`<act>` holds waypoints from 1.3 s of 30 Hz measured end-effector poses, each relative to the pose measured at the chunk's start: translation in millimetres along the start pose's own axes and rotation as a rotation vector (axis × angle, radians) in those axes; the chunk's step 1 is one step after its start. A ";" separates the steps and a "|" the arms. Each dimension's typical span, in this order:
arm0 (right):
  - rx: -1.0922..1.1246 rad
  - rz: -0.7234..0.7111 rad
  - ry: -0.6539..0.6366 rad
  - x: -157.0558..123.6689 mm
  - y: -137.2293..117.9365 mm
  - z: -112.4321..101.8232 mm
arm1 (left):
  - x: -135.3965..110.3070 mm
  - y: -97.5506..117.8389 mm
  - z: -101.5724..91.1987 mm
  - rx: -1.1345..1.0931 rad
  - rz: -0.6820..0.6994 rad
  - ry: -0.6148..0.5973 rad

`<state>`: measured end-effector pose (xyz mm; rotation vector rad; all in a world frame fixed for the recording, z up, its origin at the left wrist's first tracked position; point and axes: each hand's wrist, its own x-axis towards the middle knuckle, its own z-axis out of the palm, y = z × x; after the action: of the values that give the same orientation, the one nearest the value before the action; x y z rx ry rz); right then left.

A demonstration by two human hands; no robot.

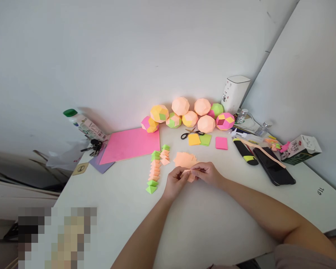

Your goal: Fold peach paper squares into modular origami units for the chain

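My left hand (176, 182) and my right hand (207, 173) meet over the white table (123, 194), both pinching one small orange paper piece (190, 175) between fingertips. Just behind them lies a loose pile of orange paper squares (184, 158). To the left runs a row of folded orange and green paper units (156, 169), ending in a green one near my left hand.
Several paper balls (189, 114) line the wall. A pink sheet (131, 144), scissors (190, 133), sticky note pads (221, 143), a phone (273, 170), a black-yellow marker (245, 151), keys (93, 146), a bottle (84, 125), a carton (301, 149) and a white container (235, 93) surround the area.
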<state>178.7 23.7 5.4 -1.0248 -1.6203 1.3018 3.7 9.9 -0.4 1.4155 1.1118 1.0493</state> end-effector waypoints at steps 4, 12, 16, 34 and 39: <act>-0.024 -0.010 0.008 -0.1 -1.5 0.4 | 0.7 -0.9 0.9 -0.062 -0.026 0.016; -0.020 0.016 0.001 0.1 -2.7 0.5 | 0.4 -0.1 1.6 -0.057 -0.051 0.022; -0.018 0.017 -0.003 0.3 -2.0 0.3 | 0.4 2.4 1.8 -0.064 -0.059 0.026; 0.095 0.101 -0.050 0.7 -3.0 -3.1 | -1.2 1.4 -2.3 -0.149 -0.074 0.031; 0.077 0.074 -0.088 1.2 -2.4 -1.9 | -1.9 7.3 -1.0 0.054 -0.012 -0.020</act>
<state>179.8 25.1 8.1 -1.0017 -1.5972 1.4661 3.0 7.8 6.9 1.4566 1.1405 1.0014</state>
